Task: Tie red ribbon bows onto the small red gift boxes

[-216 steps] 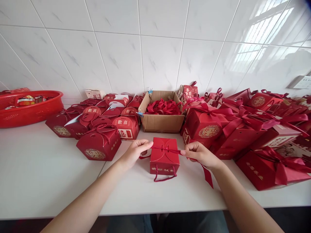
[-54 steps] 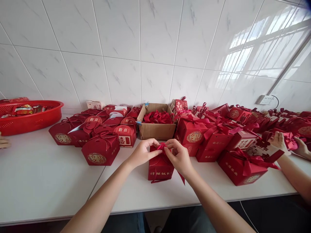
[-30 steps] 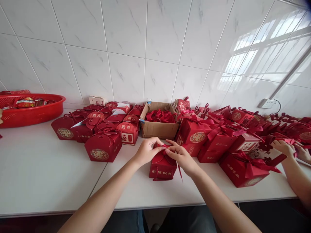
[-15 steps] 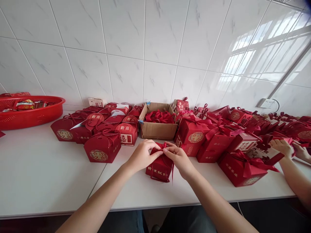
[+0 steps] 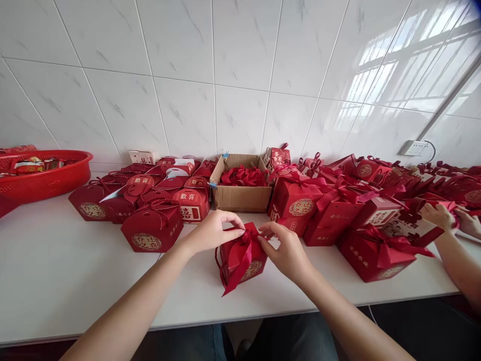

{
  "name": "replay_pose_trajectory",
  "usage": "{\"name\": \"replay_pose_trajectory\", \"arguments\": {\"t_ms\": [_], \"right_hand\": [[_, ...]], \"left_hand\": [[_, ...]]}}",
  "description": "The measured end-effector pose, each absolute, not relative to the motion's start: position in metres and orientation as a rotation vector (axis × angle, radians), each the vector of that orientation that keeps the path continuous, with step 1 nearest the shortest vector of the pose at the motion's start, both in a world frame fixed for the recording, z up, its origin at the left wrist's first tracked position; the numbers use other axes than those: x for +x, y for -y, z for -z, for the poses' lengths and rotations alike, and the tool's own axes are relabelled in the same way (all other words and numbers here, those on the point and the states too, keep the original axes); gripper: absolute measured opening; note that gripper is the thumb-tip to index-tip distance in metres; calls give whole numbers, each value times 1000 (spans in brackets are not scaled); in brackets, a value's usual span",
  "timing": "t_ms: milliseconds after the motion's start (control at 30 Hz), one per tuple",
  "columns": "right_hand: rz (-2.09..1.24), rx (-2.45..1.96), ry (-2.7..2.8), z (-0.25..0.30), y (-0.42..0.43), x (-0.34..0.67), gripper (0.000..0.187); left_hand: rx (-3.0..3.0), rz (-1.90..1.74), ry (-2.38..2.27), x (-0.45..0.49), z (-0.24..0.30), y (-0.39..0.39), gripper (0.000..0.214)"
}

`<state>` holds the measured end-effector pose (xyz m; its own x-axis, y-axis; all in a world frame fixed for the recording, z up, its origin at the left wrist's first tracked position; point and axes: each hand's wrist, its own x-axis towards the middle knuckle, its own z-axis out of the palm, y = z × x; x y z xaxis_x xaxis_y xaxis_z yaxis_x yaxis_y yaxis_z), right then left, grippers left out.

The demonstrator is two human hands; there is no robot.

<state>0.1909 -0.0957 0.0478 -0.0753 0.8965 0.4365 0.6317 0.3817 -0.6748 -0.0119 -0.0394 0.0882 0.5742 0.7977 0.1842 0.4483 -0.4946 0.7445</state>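
We find the small red gift box (image 5: 244,258) on the white table (image 5: 56,271), close to its front edge, which runs just past the box at 6 o'clock. Bare tabletop lies open from 7 to 9 o'clock. A handled box (image 5: 152,228) crowds 10 o'clock, the cardboard carton (image 5: 240,196) sits at 12, and ribboned boxes (image 5: 296,200) press in from 1 to 3. The gift box is near cubic, tipped, with one corner toward us and its gold emblem facing 5 o'clock. The ribbon (image 5: 240,255) tail trails toward 7. The left hand (image 5: 210,234) and right hand (image 5: 287,251) meet on top, both pinching the ribbon's bow. A co-worker's hand (image 5: 436,215) works far off at 3 o'clock.
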Motion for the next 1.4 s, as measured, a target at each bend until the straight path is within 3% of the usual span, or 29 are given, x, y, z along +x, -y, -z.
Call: {"name": "replay_pose_trajectory", "arguments": {"t_ms": [233, 533, 867, 1067, 1400], "right_hand": [[-456, -1344, 1964, -73, 100, 203, 10], [-599, -847, 2280, -75, 54, 207, 26], [-345, -591, 2240, -55, 52, 203, 29], [-265, -593, 2295, -49, 56, 202, 40], [-398, -624, 2397, -50, 59, 205, 36]], "left_hand": [[2205, -641, -935, -9, -90, 34, 12], [2266, -639, -854, -16, -91, 27, 10], [2245, -711, -869, -17, -79, 35, 8], [2239, -761, -886, -19, -76, 39, 13], [2223, -947, -983, -18, -73, 39, 16]]}}
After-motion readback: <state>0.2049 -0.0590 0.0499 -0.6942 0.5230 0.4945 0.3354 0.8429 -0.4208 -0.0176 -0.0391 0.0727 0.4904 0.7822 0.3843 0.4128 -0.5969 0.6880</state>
